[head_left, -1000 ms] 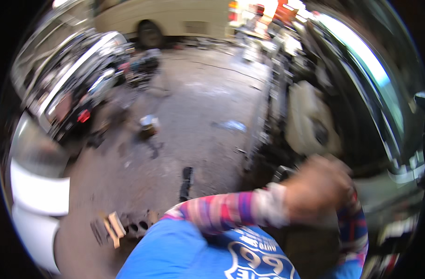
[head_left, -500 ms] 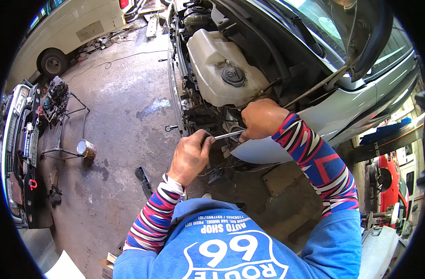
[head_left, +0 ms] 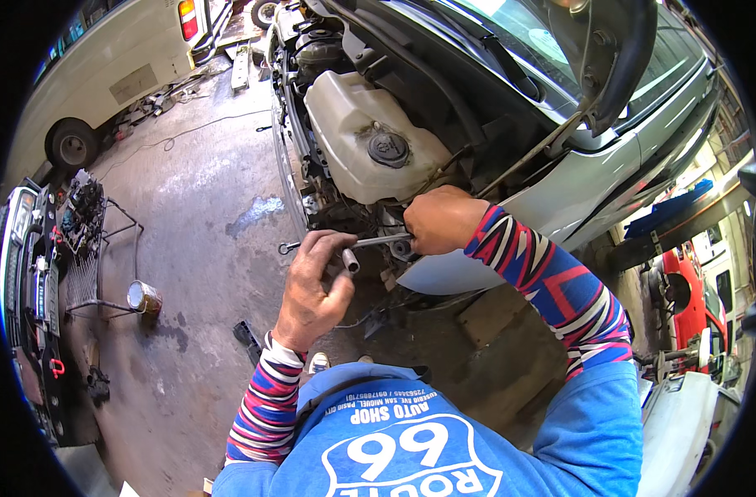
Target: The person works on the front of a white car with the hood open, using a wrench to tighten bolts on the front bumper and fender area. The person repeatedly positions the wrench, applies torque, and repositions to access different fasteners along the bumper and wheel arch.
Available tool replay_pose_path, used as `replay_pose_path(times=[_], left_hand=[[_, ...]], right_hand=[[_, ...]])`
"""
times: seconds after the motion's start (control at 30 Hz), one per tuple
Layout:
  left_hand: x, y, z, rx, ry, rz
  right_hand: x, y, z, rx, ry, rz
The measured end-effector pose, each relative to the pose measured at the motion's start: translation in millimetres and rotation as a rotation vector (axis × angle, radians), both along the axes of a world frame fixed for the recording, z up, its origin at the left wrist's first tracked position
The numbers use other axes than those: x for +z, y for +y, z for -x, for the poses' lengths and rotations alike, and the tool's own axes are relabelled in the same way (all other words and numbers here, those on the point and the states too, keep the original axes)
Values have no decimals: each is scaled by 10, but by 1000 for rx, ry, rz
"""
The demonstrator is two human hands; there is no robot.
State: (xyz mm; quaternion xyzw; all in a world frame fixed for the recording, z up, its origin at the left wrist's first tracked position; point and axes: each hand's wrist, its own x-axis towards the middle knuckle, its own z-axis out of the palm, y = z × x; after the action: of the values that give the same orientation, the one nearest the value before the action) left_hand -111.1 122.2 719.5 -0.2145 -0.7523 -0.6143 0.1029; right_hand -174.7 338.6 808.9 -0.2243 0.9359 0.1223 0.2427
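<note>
My right hand [head_left: 446,220] is closed around the right end of a slim metal socket wrench [head_left: 381,241], beside the engine bay's front corner. The fingers of my left hand [head_left: 312,294] curl over its left end, with the thumb held away. A short hollow metal socket [head_left: 351,262] points down by those fingers; its joint with the shaft is hidden. A small metal ring [head_left: 286,248] shows left of my fingertips, and I cannot tell whether it belongs to the wrench. Beyond my hands sits a cloudy white plastic reservoir [head_left: 345,108] with a black cap [head_left: 389,149].
The silver fender [head_left: 552,195] lies right of my hands, with a prop rod [head_left: 531,153] above it. On the floor at left are a tin can [head_left: 144,296], a metal-frame rack [head_left: 105,265] and a detached bumper [head_left: 34,282]. A van [head_left: 130,74] stands at far left.
My left thumb has come away from the wrench, and the socket has come into sight. The view has shifted, moving the car left and slightly down in the picture. My right hand keeps its grip.
</note>
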Motion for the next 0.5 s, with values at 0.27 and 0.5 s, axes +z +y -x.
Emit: replay_pose_path(times=[0.27,0.5], left_hand=[[37,134,104,-136,-652,-286],[-75,153,132,-36,-708,-411]], right_hand=[[43,-52,-137,20,77,-29],[-54,-66,-257,39,140,-126]])
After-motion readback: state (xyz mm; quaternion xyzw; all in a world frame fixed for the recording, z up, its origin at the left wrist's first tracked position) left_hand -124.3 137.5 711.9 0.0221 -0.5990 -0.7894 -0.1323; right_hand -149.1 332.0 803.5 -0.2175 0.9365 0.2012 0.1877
